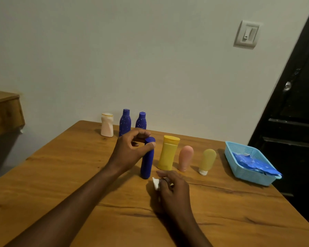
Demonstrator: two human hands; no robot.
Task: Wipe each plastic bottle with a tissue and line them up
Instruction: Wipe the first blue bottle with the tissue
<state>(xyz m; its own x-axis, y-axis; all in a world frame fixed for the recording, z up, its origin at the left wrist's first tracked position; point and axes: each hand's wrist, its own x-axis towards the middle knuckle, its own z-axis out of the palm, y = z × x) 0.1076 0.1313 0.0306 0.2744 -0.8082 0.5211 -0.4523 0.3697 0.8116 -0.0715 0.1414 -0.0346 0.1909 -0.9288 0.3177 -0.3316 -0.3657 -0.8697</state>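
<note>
The bare left arm [75, 198] stretches from the lower left corner to the centre of the frame, where the left hand [130, 148] pinches the cap of a blue bottle [147, 163] between thumb and curled fingers. Just below it the right hand [174, 190], knuckles up, holds a white tissue [156, 183], its forearm entering from the bottom edge.

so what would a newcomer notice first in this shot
The left hand pinches the top of a plain blue bottle standing in the middle of the wooden table, beside a yellow bottle, a pink tube and a tan tube in a row. Just in front, the right hand grips a white tissue; a light blue basket sits at the table's right edge.
</note>
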